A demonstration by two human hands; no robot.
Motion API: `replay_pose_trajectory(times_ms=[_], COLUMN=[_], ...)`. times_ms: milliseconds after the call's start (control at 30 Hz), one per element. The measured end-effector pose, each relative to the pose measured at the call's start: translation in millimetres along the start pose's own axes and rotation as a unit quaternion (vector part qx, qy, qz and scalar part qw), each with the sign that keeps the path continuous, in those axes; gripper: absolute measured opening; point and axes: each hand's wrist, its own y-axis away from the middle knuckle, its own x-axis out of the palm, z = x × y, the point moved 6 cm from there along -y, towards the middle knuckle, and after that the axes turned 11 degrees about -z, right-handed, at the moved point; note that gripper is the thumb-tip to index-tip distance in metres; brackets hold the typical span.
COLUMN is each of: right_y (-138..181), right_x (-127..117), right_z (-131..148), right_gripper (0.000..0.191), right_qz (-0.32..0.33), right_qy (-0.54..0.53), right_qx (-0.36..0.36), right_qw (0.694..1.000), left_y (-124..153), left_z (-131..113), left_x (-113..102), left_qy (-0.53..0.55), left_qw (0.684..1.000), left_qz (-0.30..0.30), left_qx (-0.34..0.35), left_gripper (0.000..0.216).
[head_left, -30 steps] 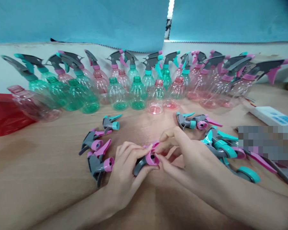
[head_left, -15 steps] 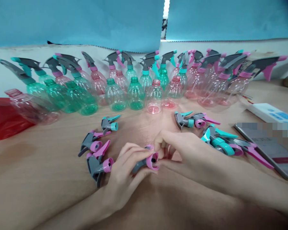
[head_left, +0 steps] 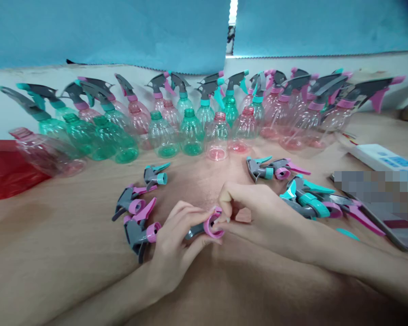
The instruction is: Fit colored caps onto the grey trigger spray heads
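Note:
My left hand (head_left: 177,244) is wrapped round a grey trigger spray head with a pink collar (head_left: 213,225), whose round opening faces right. My right hand (head_left: 255,217) has thumb and index finger pinched at that opening, the fingertips covering its centre. Whatever lies between them is too small or hidden to make out. Left of my left hand lie two pink-collared spray heads (head_left: 138,237) and a teal-collared spray head (head_left: 155,175). Beyond my right wrist rests a cluster of teal and pink spray heads (head_left: 314,204).
Along the wall stand open green bottles (head_left: 192,136), open pink bottles (head_left: 217,140) and several bottles with spray heads fitted (head_left: 308,122). A red plastic bag (head_left: 10,172) lies at left. At right are a phone-like dark slab (head_left: 394,226) and a white box (head_left: 384,156).
My right fingertips have moved left and down onto the collar's opening, hiding its black centre. My left hand keeps hold of the spray head in nearly the same spot.

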Motion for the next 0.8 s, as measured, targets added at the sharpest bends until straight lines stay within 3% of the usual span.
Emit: replay_pose_trajectory(times_ms=[167,433,533,800], right_y=[1.8,7.6,9.2,5.5], right_x=[5.0,6.7,9.4,15.7], right_z=[-5.5,6.2,5.3,-9.8], right_gripper=[0.025,0.028,0.029,0.024], right_qz=[-0.052,-0.092,-0.097,-0.099], right_qy=[-0.045,0.043,0.044,0.023], right_qx=[0.053,0.036,0.023,0.069], right_qw=[0.996,0.994,0.994,0.992], left_y=[2.1,0.6,0.1,1.8], left_z=[4.9,1.5,1.2,0.7], left_x=[-0.5,0.8,1.0,2.5], left_qy=[-0.032,-0.093,-0.107,-0.14], left_qw=[0.999,0.996,0.994,0.99], left_qz=[-0.027,-0.015,-0.015,-0.005], left_qx=[-0.012,-0.001,-0.005,0.012], left_gripper=[0.02,0.009,0.007,0.009])
